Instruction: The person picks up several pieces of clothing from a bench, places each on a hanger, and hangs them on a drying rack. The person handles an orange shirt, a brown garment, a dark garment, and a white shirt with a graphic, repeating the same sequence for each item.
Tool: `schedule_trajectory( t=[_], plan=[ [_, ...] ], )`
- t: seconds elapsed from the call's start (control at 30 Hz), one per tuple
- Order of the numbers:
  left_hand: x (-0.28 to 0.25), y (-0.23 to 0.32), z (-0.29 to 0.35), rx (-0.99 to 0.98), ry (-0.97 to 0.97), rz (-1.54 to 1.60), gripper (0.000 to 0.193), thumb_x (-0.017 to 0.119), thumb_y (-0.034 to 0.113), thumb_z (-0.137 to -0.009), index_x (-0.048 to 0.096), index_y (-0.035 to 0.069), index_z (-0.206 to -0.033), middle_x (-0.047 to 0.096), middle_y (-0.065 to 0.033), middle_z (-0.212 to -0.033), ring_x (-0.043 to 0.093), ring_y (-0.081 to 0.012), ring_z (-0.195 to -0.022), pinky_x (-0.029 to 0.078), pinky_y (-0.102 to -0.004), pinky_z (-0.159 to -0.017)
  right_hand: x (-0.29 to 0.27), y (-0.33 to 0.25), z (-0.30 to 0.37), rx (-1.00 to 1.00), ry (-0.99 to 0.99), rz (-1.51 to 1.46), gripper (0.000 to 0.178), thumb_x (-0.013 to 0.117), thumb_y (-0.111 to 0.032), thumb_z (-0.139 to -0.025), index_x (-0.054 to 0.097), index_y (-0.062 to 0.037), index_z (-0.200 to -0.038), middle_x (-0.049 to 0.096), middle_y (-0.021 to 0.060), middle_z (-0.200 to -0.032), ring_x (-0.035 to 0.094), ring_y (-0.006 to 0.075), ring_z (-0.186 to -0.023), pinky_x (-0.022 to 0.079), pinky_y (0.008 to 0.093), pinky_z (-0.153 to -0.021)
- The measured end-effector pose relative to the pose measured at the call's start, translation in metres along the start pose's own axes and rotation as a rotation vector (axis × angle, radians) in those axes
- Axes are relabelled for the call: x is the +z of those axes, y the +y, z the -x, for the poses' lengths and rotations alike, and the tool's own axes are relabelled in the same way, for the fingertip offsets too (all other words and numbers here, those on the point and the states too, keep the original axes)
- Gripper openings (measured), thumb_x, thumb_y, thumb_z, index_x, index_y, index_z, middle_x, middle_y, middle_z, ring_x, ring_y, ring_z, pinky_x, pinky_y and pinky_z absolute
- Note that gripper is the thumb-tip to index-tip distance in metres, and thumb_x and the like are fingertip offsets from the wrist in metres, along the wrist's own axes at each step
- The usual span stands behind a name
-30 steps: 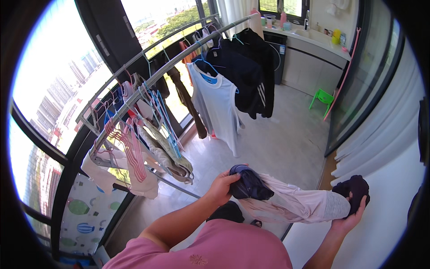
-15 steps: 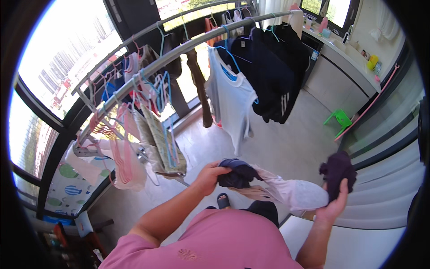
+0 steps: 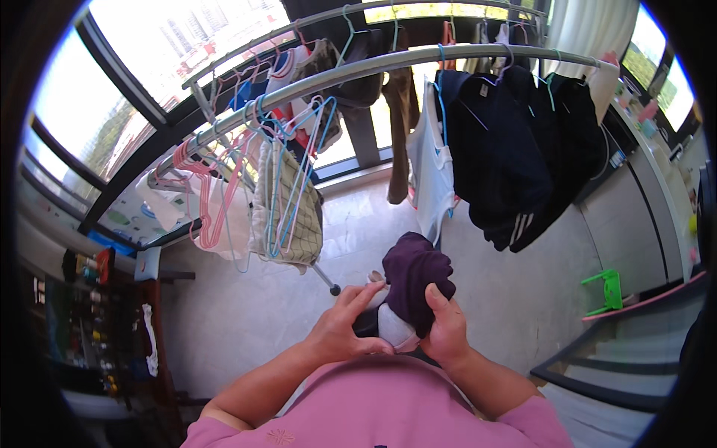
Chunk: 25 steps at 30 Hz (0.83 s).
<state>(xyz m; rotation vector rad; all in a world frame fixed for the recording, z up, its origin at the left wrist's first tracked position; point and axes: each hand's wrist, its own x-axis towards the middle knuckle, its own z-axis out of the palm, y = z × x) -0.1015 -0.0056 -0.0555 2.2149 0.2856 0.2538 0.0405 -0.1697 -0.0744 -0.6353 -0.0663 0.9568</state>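
Observation:
Close in front of my body, my two hands hold a bunched bundle of small clothes together. My right hand (image 3: 447,328) grips a dark purple garment (image 3: 415,272), its thumb pressed on the folds. Under that cloth shows a pale bra (image 3: 396,327) with a smooth rounded cup. My left hand (image 3: 345,321) is curved round the other side of the bundle, thumb below and fingers above. A black cloth (image 3: 366,321) sits inside its grasp. The purple folds hide part of the bundle.
A metal clothes rail (image 3: 328,78) curves across ahead, carrying dark jackets (image 3: 500,149), a white tank top (image 3: 433,172), a quilted cloth (image 3: 291,201) and pink hangers (image 3: 213,209). A green stool (image 3: 606,291) stands at right, a cluttered shelf (image 3: 112,321) at left.
My hands have come together, bringing the purple garment leftward onto the bra and black cloth, which were stretched out between them. The view has turned right.

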Motion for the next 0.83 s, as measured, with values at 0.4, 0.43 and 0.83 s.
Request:
schedule_trajectory(
  t=[0.4,0.43,0.83],
  plan=[
    [0.02,-0.036,0.059,-0.678,0.287,1.041,0.051,0.074,0.003,-0.096,0.062,0.0,-0.145,0.073,-0.0078,-0.13,0.068,-0.0156,-0.115,0.055,-0.0344,-0.103,0.017,-0.076,-0.024,-0.947,-0.838,1.614,0.039,0.079,-0.016,-0.076,0.077,-0.0043,-0.113,0.064,0.0181,-0.14,0.056,0.0368,-0.137,0.047,0.0486,-0.112],
    [0.02,-0.041,0.063,-0.684,0.291,1.05,0.05,0.073,0.004,-0.096,0.062,0.0,-0.145,0.073,-0.008,-0.131,0.069,-0.0164,-0.115,0.055,-0.035,-0.103,0.021,-0.072,-0.02,-0.966,-0.966,1.648,0.038,0.078,-0.017,-0.077,0.076,-0.0041,-0.113,0.063,0.0174,-0.142,0.056,0.0366,-0.137,0.046,0.0488,-0.113],
    [0.029,-0.082,0.067,-0.318,0.225,1.584,0.049,0.07,0.014,-0.098,0.061,0.003,-0.146,0.07,-0.0144,-0.136,0.068,-0.0257,-0.125,0.055,-0.0424,-0.11,0.035,0.006,0.002,0.029,-0.416,1.092,0.053,0.067,-0.026,-0.107,0.049,-0.0068,-0.153,0.054,0.0111,-0.158,0.067,0.0372,-0.121,0.053,0.0469,-0.11]
  ],
)
